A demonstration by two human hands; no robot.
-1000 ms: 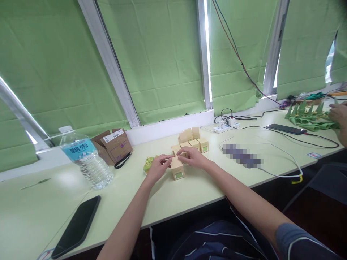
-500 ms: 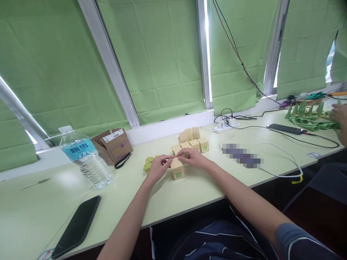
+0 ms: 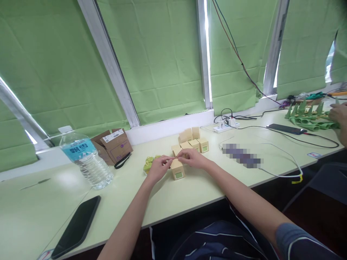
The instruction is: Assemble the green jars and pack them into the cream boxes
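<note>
A small tan cardboard box (image 3: 178,173) with a green label on its front stands upright on the table. My left hand (image 3: 159,167) is at its left upper edge, fingers bent inward and fingertips on the top. From the right, my right hand (image 3: 193,158) meets it there, fingertips pressed to the box's top. The fingers partly hide the top flap. Just behind stand several similar tan boxes (image 3: 194,144). Left of my left hand sit several small green-topped items (image 3: 148,165), partly covered by it.
A large water bottle (image 3: 86,159), an open brown carton (image 3: 116,146) and a black phone (image 3: 77,225) are on the left. Rightward lie a power strip (image 3: 226,126), cables, a blurred-out object (image 3: 241,155), another phone (image 3: 286,129), and green cone-shaped parts (image 3: 306,117) near another person's hand (image 3: 340,113).
My fingertips have shifted very slightly on the box's top. The box stays in the same place.
</note>
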